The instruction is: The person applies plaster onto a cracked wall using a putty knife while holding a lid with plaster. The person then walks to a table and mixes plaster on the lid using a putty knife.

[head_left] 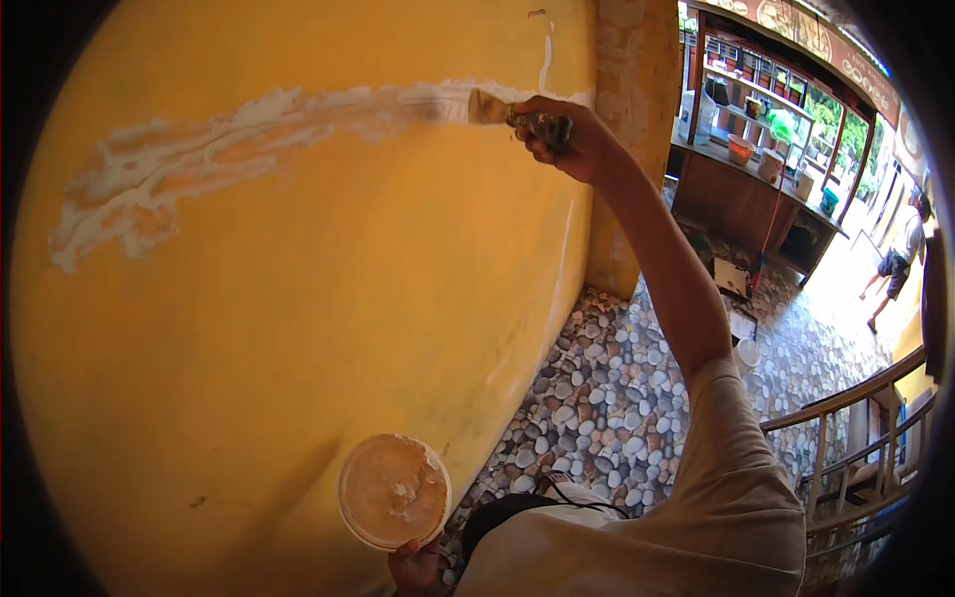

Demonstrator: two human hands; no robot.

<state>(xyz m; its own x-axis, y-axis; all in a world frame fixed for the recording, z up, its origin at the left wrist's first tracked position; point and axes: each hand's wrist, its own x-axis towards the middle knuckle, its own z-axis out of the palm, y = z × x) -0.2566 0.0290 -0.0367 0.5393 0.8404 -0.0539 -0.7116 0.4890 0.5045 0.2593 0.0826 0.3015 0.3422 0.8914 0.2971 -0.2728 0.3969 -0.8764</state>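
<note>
My right hand (562, 139), at the end of my raised arm, grips a putty knife (489, 107) whose blade lies at the right part of a long, rough band of whitish filler (199, 149) on the yellow wall (279, 318). A thin vertical white streak runs above the blade's right side. My left hand (413, 562), low at the bottom, holds a round pale lid (393, 491) with beige putty on it, its fingers closed at the rim.
A wall pillar (625, 149) borders a stall counter (741, 149) with containers. The pebble-patterned floor (587, 398) holds a white bucket (746, 355). Curved wooden railings or chair backs (831, 408) stand lower right. Another person (900, 254) is in the bright doorway at far right.
</note>
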